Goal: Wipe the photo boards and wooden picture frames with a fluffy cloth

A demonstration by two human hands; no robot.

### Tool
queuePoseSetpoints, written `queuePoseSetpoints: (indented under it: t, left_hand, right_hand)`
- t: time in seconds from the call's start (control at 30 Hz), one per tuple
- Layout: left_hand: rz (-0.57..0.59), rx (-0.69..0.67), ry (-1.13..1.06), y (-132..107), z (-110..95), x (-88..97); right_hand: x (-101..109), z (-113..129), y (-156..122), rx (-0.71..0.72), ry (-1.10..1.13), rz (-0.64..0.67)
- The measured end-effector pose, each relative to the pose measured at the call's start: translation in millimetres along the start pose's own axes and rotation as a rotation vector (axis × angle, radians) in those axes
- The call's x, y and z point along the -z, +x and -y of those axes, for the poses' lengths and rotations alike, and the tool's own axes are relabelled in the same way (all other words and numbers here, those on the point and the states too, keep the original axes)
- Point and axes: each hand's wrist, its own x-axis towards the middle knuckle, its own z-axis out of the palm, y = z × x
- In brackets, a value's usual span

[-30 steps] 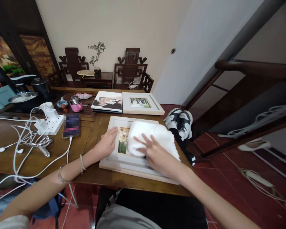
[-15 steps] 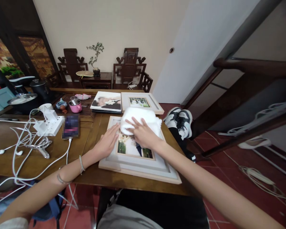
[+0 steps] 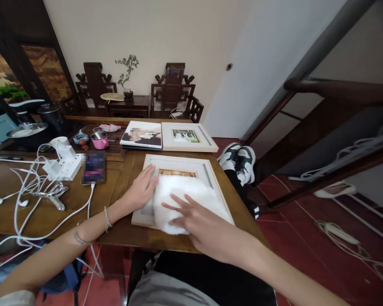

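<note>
A light wooden picture frame lies flat on the brown table in front of me. My left hand rests flat on its left border, fingers stretched out. My right hand presses a fluffy white cloth onto the lower half of the frame, fingers spread over it. The cloth hides most of the photo; only the top strip of the picture shows.
Behind lie a second framed photo and a photo book. To the left are a phone, a white power strip with tangled cables, earphones and a pink cup. Sneakers sit beyond the table's right edge.
My right hand has dragged the white cloth from the frame's top edge down to its near edge. My left hand has stayed on the left border.
</note>
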Motion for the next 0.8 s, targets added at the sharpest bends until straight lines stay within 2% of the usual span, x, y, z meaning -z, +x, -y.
queuePoseSetpoints:
  t: [0.1, 0.17, 0.23, 0.4, 0.5, 0.63, 0.8]
  left_hand:
    - [0.016, 0.01, 0.057, 0, 3, -5.0]
    - [-0.002, -0.015, 0.075, 0, 7, -8.9]
    - [-0.029, -0.044, 0.084, 1, 10, -11.2]
    - [-0.002, -0.093, 0.071, 2, 13, -7.1]
    - [0.028, -0.119, 0.067, 2, 14, -4.1]
    - [0.066, -0.09, 0.133, 1, 13, -5.2]
    - [0.101, -0.104, 0.175, 1, 11, -5.6]
  right_hand:
    - [5, -8, -33, -0.129, 0.062, 0.059]
    - [8, -10, -40, -0.177, 0.068, 0.079]
    - [8, -6, -34, -0.171, 0.072, 0.074]
    - [-1, 19, 10, -0.036, 0.129, -0.028]
    - [-7, 22, 16, -0.008, 0.135, -0.073]
    - [-9, 8, -21, -0.089, 0.086, -0.084]
    - [-17, -29, -81, -0.239, 0.013, -0.151]
